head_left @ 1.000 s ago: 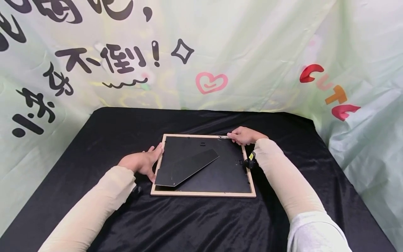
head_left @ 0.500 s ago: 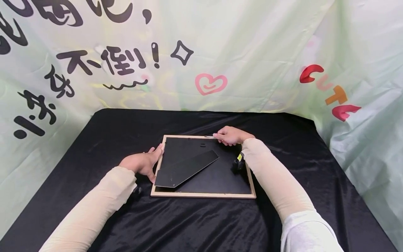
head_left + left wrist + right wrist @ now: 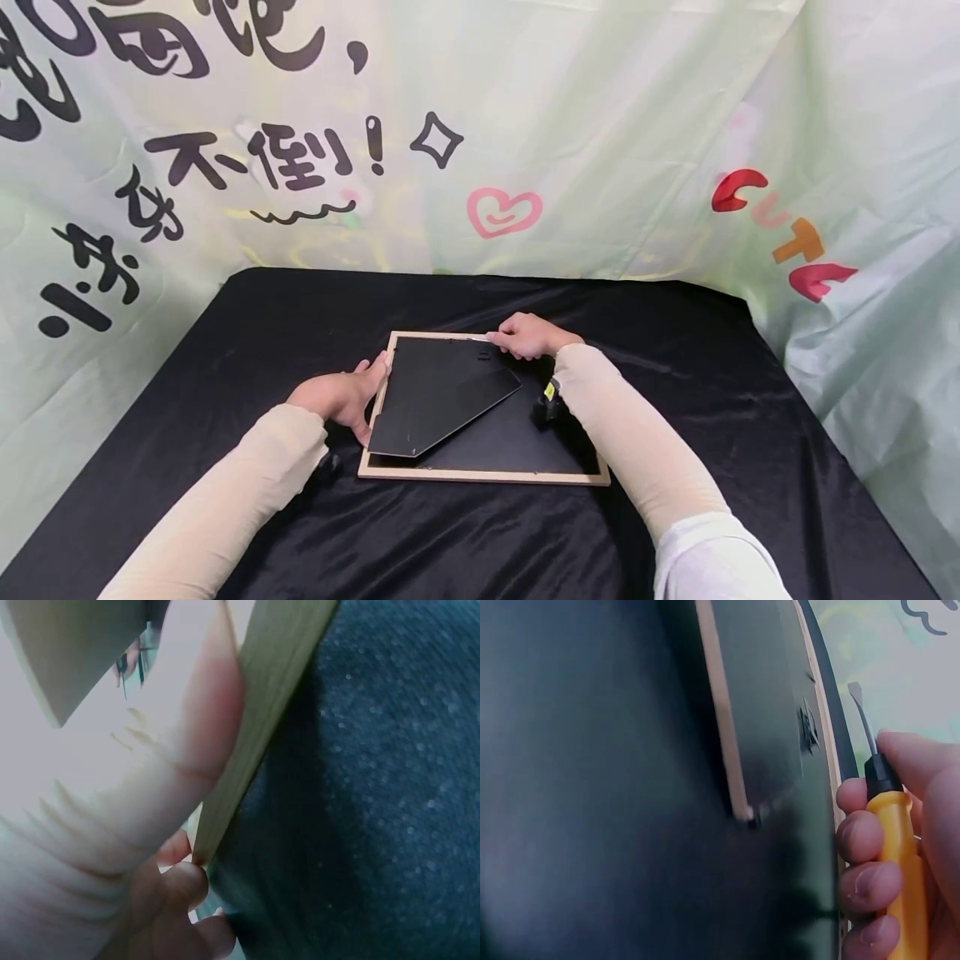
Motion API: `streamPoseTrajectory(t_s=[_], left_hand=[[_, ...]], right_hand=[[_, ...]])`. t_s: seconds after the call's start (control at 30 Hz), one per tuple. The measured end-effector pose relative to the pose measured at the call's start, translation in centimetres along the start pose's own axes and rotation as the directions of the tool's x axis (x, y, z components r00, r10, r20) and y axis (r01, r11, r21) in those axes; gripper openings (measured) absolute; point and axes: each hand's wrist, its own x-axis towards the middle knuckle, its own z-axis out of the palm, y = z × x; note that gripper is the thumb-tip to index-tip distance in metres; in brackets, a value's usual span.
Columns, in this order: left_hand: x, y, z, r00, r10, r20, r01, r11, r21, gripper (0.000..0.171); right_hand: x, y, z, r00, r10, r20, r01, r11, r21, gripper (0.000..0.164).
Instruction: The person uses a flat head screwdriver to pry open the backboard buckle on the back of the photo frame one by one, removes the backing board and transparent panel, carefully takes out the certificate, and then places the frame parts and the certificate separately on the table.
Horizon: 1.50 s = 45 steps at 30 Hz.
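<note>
A picture frame [image 3: 483, 477] with a pale wooden rim lies back side up on the black cloth. Its dark easel stand [image 3: 442, 412] slants across the backing board [image 3: 551, 454], raised at the near left end. Along the left rim my left hand [image 3: 337, 396] rests with thumb and fingers spread; the thumb [image 3: 199, 712] lies against the wood in the left wrist view. My right hand [image 3: 528, 337] grips a flat-head screwdriver [image 3: 900, 855] with a yellow handle and black collar. Its metal blade lies over the far rim, close to the small hanger [image 3: 483, 354].
Black velvety cloth [image 3: 675, 400] covers the table. Behind it hangs a pale green printed curtain [image 3: 600, 150] with dark characters and a pink heart. Small dark tabs [image 3: 810, 677] line the inner edge of the rim. A dark wrist camera [image 3: 549, 407] sits under the right wrist.
My right hand has slid left along the far rim with the screwdriver, from near the far right corner to about the middle. The left hand stays at the left rim.
</note>
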Motion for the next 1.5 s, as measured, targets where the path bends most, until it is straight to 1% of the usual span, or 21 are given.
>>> streamPoseTrajectory(t_s=[0.07, 0.23, 0.43, 0.57, 0.67, 0.8, 0.97, 1.1, 1.23, 1.37, 1.5], left_hand=[[-0.1, 0.0, 0.1, 1.000, 0.002, -0.001, -0.002, 1.000, 0.003, 0.144], [-0.1, 0.0, -0.2, 1.000, -0.004, -0.010, 0.004, 1.000, -0.011, 0.145], [0.1, 0.3, -0.3, 1.000, 0.017, 0.004, -0.017, 0.999, -0.028, 0.145], [0.0, 0.5, -0.3, 1.000, 0.024, -0.001, -0.024, 0.999, -0.028, 0.145], [-0.1, 0.4, -0.4, 1.000, 0.030, -0.001, -0.030, 1.000, -0.006, 0.144], [-0.1, 0.2, -0.3, 0.999, 0.049, -0.008, -0.048, 0.998, 0.037, 0.142], [-0.1, 0.1, 0.2, 0.994, 0.106, 0.001, -0.106, 0.992, 0.061, 0.138], [-0.3, -0.1, 0.5, 0.993, 0.115, -0.008, -0.114, 0.992, 0.061, 0.137], [-0.6, -0.4, 0.7, 0.992, 0.121, -0.018, -0.121, 0.992, 0.039, 0.138], [-0.6, -0.5, 0.6, 0.992, 0.125, -0.012, -0.125, 0.992, 0.027, 0.139], [-0.5, -0.4, 0.4, 0.993, 0.115, -0.011, -0.115, 0.993, 0.024, 0.139]], right_hand=[[0.3, -0.3, 0.3, 1.000, -0.001, 0.001, 0.001, 1.000, -0.007, 0.042], [0.9, -0.9, 0.5, 0.999, -0.019, -0.042, 0.017, 0.999, -0.050, 0.040], [1.3, -1.3, 0.6, 0.999, -0.015, -0.048, 0.011, 0.995, -0.097, 0.040], [1.5, -1.7, 1.0, 0.997, -0.024, -0.080, 0.012, 0.990, -0.142, 0.041], [1.7, -2.1, 1.2, 0.994, -0.043, -0.104, 0.021, 0.980, -0.199, 0.044], [1.9, -2.4, 1.5, 0.991, -0.059, -0.122, 0.028, 0.971, -0.239, 0.046], [1.8, -2.1, 2.2, 0.993, -0.025, -0.120, -0.010, 0.959, -0.285, 0.048], [1.8, -2.5, 2.5, 0.993, -0.030, -0.116, -0.008, 0.950, -0.311, 0.048], [1.9, -3.1, 2.7, 0.992, -0.031, -0.122, -0.012, 0.940, -0.342, 0.046], [2.0, -3.2, 2.8, 0.991, -0.039, -0.126, -0.013, 0.922, -0.388, 0.042], [2.2, -3.1, 2.8, 0.989, -0.075, -0.127, 0.011, 0.896, -0.443, 0.041]])
